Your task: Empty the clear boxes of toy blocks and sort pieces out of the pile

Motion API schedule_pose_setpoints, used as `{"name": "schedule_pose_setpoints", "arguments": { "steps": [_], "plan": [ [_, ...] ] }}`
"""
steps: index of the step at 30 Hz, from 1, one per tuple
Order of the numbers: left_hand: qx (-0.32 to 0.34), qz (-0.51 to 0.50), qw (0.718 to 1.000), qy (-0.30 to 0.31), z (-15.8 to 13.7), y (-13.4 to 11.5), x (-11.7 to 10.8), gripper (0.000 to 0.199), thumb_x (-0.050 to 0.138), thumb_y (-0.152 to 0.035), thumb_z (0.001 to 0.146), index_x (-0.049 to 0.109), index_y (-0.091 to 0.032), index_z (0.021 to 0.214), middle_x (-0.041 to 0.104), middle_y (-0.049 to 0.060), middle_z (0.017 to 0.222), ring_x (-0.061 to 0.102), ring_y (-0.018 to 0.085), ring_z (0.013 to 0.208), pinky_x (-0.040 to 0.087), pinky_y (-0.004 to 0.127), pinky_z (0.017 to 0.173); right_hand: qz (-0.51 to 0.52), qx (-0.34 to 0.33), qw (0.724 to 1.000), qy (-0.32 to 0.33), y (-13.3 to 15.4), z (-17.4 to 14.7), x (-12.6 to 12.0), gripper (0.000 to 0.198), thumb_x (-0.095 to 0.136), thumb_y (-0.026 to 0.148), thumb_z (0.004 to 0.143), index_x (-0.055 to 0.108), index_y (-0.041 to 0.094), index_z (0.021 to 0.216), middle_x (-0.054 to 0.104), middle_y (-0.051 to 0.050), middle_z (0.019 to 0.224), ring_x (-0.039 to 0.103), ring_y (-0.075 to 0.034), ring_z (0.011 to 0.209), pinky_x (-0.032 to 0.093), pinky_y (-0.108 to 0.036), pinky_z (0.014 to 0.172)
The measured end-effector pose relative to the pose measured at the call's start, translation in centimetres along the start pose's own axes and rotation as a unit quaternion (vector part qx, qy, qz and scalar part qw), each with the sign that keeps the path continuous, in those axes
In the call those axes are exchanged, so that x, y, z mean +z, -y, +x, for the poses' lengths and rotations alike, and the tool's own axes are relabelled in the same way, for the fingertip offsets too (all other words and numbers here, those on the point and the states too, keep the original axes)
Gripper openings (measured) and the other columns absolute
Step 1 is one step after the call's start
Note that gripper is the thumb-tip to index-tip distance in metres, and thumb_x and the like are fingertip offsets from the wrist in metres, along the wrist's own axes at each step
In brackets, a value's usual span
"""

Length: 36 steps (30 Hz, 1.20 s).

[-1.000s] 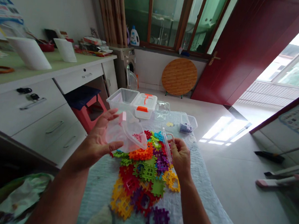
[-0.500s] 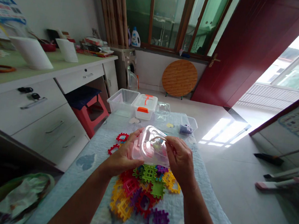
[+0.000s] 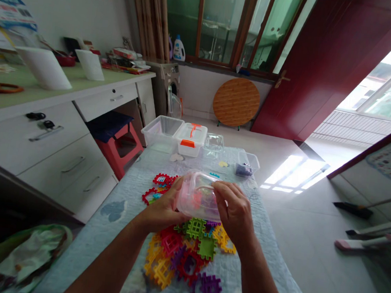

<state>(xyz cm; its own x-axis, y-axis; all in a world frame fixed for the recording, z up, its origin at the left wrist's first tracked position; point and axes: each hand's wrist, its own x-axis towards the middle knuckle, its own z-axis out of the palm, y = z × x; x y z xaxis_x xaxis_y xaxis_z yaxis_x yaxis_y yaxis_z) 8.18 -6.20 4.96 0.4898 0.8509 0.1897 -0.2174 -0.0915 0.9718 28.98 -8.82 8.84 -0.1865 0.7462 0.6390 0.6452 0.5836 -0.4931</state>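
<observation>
A small clear plastic box (image 3: 199,197) with a curved handle on its lid is held up above the table, slightly tilted. My left hand (image 3: 161,210) grips its left side, thumb underneath and fingers behind. On the opposite side, my right hand (image 3: 233,207) has its fingers closed at the handle's end and the box's right edge. Pinkish and other colours show through the plastic, but I cannot tell what is inside. Below lie interlocking plastic building pieces, among them a green piece (image 3: 196,228), a yellow piece (image 3: 163,272) and a purple piece (image 3: 217,287).
Toward the table's far end stand an open clear bin (image 3: 162,132), a lidded box (image 3: 191,141) with orange latches, a clear lid (image 3: 214,143) and a small tub (image 3: 253,163) beside a purple packet (image 3: 243,169). A red stool (image 3: 122,153) is left of the table.
The clear box has dropped slightly and its lid now tilts differently, showing less of its top. Both hands still hold it. The pieces below look unmoved.
</observation>
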Motion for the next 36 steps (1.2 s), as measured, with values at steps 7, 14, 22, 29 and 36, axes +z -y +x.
{"name": "schedule_pose_setpoints", "arguments": {
  "steps": [7,14,22,29,36],
  "plan": [
    [-0.042,-0.139,0.988,0.048,-0.5,0.3,0.1,0.105,0.086,-0.028,0.065,0.025,-0.032,0.150,0.050,0.013,0.141,0.049,0.035,0.129,0.039,0.049,0.109,-0.032,-0.006,0.999,-0.003,0.0,-0.1,-0.1,0.026,0.046,0.012,0.094,0.065,0.021,0.108,0.069,-0.007,0.103,0.061,-0.020,0.093,0.051,-0.036,0.082],
    [-0.020,-0.224,0.974,-0.026,0.1,-0.2,0.8,0.085,0.079,-0.039,0.070,0.039,-0.026,0.144,0.056,0.013,0.137,0.045,0.038,0.133,0.032,0.055,0.112,0.051,0.019,0.998,0.020,0.7,-0.4,-0.1,0.037,0.048,0.010,0.087,0.060,0.024,0.120,0.065,-0.007,0.112,0.060,-0.019,0.092,0.052,-0.038,0.081],
    [-0.027,-0.283,0.958,-0.035,-0.5,-0.1,-0.1,0.079,0.076,-0.036,0.067,0.046,-0.026,0.139,0.060,0.012,0.133,0.051,0.040,0.127,0.037,0.060,0.108,0.286,0.284,0.912,-0.077,-2.5,-1.3,-0.5,0.026,0.059,0.036,0.086,0.058,0.024,0.109,0.061,-0.002,0.090,0.052,-0.011,0.063,0.046,-0.027,0.054],
    [-0.041,-0.271,0.961,-0.017,-0.3,0.2,-0.4,0.077,0.074,-0.033,0.067,0.048,-0.022,0.139,0.062,0.013,0.132,0.051,0.041,0.128,0.037,0.060,0.108,0.419,0.317,0.850,0.032,-1.8,-1.8,0.8,0.034,0.058,0.049,0.088,0.059,0.023,0.110,0.056,0.004,0.068,0.047,-0.008,0.049,0.040,-0.022,0.044],
    [-0.055,-0.232,0.971,-0.010,-0.4,0.4,-1.0,0.077,0.073,-0.027,0.066,0.049,-0.022,0.139,0.063,0.013,0.131,0.049,0.040,0.130,0.036,0.059,0.110,0.378,0.269,0.885,0.026,-2.0,-1.8,1.4,0.035,0.060,0.044,0.086,0.059,0.024,0.115,0.065,-0.002,0.088,0.059,-0.012,0.065,0.049,-0.022,0.050]
  ]
}}
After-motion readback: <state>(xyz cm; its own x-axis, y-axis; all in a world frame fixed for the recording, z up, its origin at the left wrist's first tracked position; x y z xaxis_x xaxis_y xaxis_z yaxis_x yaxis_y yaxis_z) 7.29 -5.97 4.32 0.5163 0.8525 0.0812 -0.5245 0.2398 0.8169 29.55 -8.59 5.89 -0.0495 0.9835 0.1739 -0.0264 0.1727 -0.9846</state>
